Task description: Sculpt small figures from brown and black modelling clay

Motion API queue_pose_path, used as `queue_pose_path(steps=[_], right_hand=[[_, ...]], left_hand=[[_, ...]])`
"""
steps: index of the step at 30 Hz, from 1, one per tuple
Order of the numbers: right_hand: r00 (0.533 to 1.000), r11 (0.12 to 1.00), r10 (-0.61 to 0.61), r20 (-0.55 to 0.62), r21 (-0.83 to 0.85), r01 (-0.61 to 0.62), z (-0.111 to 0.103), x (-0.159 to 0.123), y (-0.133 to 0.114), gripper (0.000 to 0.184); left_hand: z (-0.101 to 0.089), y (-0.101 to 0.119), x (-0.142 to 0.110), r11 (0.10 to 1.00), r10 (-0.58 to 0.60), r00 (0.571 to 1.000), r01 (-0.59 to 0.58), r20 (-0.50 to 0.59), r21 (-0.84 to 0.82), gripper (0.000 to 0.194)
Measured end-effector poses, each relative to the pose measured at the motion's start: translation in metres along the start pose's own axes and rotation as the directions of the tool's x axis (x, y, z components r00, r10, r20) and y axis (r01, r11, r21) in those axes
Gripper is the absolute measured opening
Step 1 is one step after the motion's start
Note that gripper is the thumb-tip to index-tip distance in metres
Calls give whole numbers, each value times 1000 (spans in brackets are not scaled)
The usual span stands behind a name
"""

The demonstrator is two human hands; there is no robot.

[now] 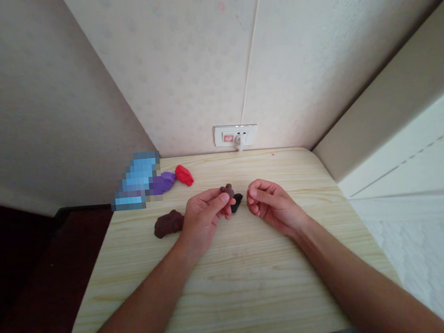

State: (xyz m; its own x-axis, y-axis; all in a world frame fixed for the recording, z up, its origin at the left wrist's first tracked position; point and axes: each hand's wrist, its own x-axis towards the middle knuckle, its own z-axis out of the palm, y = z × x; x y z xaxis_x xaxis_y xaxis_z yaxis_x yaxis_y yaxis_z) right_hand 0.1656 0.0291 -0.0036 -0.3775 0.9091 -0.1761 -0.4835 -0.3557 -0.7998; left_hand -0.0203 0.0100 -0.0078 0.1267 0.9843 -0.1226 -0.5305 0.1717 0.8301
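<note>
The work in hand looks like fine shaping or joining of a small brown clay piece (229, 189), which has rounded bumps at its top. The left hand (201, 217) has it in a closed pinch between thumb and forefinger, with the other fingers curled loosely beneath. The piece is held up just beside a black clay piece (238, 202), which serves here as the landmark and appears to lie on the wooden tabletop (233, 295).

The right hand (276, 208) is on the right of the black clay piece, apart from the left hand. Its thumb and forefinger are brought together and its other fingers are curled in; whether a tiny bit of clay sits between the tips cannot be told.

To the left of the black clay piece, a larger dark brown clay lump (168, 225) lies near the left wrist. Farther off, to its left and toward the wall (183, 76), are a red clay lump (184, 175) and a purple clay lump (164, 183), close together, with a blurred blue item (139, 176) beyond them.

As a judgement, any work on the held piece calls for a steady left pinch and light right fingertips, since soft clay could dent or lose its bumps under a firm squeeze.
</note>
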Motion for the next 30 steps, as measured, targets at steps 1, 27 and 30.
queue_pose_path(steps=[1, 27, 30], right_hand=[[1000, 1000, 0, 8, -3, 0, 0, 0, 0, 19], [998, 1000, 27, 62, -16, -26, -1, 1, 2, 28], [1000, 999, 9, 30, -34, -8, -2, 2, 3, 30]], left_hand=[[0, 0, 0, 1000, -2, 1000, 2, 1, 0, 19], [1, 1, 1, 1000, -13, 1000, 13, -22, 9, 23], [2, 1, 0, 1000, -13, 1000, 13, -27, 9, 24]])
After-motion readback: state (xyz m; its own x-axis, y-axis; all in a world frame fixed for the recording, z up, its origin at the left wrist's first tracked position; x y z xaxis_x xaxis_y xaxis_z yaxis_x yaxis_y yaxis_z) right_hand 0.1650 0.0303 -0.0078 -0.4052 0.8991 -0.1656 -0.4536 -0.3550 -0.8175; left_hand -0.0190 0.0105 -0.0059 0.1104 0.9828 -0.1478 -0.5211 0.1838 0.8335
